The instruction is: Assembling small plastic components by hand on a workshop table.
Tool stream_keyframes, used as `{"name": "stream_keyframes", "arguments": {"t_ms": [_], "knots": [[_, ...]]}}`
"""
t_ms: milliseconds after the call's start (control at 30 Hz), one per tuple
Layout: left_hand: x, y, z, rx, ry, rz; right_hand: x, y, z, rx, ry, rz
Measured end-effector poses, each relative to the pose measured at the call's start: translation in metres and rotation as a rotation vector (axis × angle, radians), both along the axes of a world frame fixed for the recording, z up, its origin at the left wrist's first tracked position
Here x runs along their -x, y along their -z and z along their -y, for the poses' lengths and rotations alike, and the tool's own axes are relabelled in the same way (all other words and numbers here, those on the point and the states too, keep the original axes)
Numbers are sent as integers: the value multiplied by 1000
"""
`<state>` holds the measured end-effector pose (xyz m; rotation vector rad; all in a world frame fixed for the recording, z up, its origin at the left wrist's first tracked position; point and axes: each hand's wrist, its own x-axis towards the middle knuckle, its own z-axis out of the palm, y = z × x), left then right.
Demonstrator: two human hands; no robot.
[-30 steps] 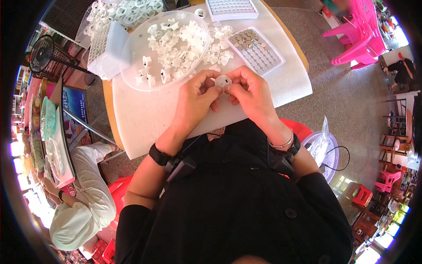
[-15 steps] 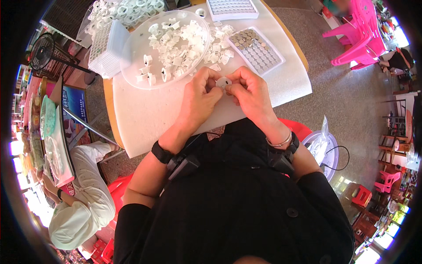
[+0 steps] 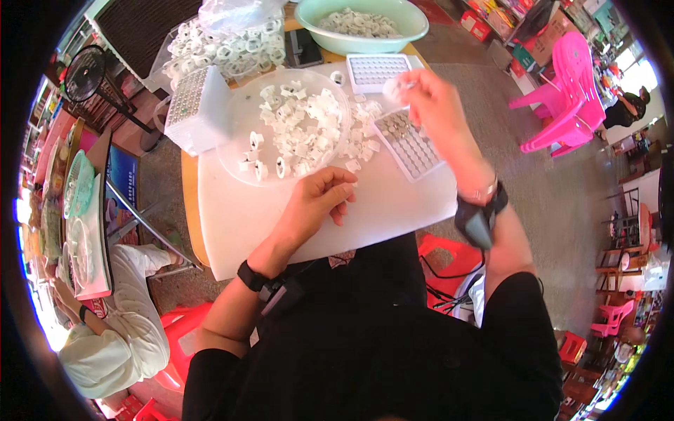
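My right hand (image 3: 437, 105) is raised over the far right of the table, thumb and fingers pinched on a small white round plastic part (image 3: 394, 89), which is smeared by motion. It hovers between a white tray of rowed pieces (image 3: 379, 90) and a nearer tray with small metallic discs (image 3: 419, 160). My left hand (image 3: 317, 201) hangs above the table's near part, its fingers curled with thumb against forefinger; whether anything sits between them is hidden. Just beyond it lies a clear round tray (image 3: 235, 165) with a heap of white plastic parts (image 3: 302, 119), some spilling past its right rim.
A stack of white trays (image 3: 198, 112) stands at the left, before a bin of white rings (image 3: 232, 48). A green basin (image 3: 337, 43) with small pieces is at the back. Pink chairs (image 3: 565, 98) stand to the right; a seated person (image 3: 123, 330) is at the left.
My hands have parted. The right moved away and to the right with the white part; the left stays near the table's front. The view has shifted, showing the green basin.
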<state>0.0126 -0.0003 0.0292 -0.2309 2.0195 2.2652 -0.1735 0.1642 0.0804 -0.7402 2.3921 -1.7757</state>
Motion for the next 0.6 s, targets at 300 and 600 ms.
{"name": "stream_keyframes", "arguments": {"t_ms": [300, 600], "knots": [[5, 5, 2, -58, 30, -48, 82, -29, 76, 40, 34, -12], [2, 10, 4, -71, 52, -77, -51, 25, 123, -415, -726, -576]]}}
